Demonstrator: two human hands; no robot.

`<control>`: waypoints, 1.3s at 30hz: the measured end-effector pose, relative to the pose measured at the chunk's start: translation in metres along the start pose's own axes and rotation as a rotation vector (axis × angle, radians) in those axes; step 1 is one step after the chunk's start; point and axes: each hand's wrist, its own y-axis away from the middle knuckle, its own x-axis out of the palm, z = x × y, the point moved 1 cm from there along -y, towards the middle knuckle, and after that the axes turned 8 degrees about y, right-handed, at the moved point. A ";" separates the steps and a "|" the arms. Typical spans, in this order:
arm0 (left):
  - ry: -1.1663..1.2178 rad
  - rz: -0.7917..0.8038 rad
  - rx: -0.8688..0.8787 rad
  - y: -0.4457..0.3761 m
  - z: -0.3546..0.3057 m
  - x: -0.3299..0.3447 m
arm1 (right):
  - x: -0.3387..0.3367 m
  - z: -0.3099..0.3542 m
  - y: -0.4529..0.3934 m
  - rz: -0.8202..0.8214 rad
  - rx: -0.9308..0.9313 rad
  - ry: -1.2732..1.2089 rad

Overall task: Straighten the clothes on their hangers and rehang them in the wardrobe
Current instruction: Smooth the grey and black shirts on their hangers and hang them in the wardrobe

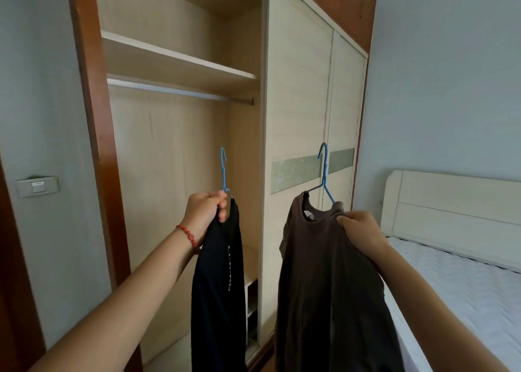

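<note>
My left hand (pixel 207 209) grips the neck of a blue wire hanger (pixel 223 171) from which a black garment (pixel 220 287) with white lettering hangs edge-on. My right hand (pixel 362 230) pinches the shoulder of a brown T-shirt (pixel 324 287) that hangs on a second blue hanger (pixel 323 171), its hook upright. Both garments hang in front of the open wardrobe, well below the bare metal rail (pixel 174 90).
The wardrobe's left bay stands open with a shelf (pixel 174 59) above the rail and small compartments (pixel 251 301) low down. Sliding doors (pixel 298 104) cover the right part. A bed with a white headboard (pixel 451 202) and mattress (pixel 456 287) is on the right.
</note>
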 end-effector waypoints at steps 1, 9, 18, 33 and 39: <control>-0.006 0.021 0.004 -0.013 0.000 -0.008 | 0.012 0.007 -0.005 -0.014 -0.004 -0.001; -0.095 0.141 0.077 -0.118 -0.001 -0.059 | 0.090 0.066 -0.055 -0.111 0.023 0.007; -0.090 0.120 0.193 -0.222 0.006 -0.078 | 0.133 0.102 -0.134 -0.155 0.016 -0.001; -0.082 0.028 0.246 -0.395 0.024 -0.052 | 0.177 0.119 -0.281 -0.116 -0.110 -0.063; -0.067 0.031 0.223 -0.460 0.030 -0.037 | 0.198 0.122 -0.330 -0.110 -0.145 -0.046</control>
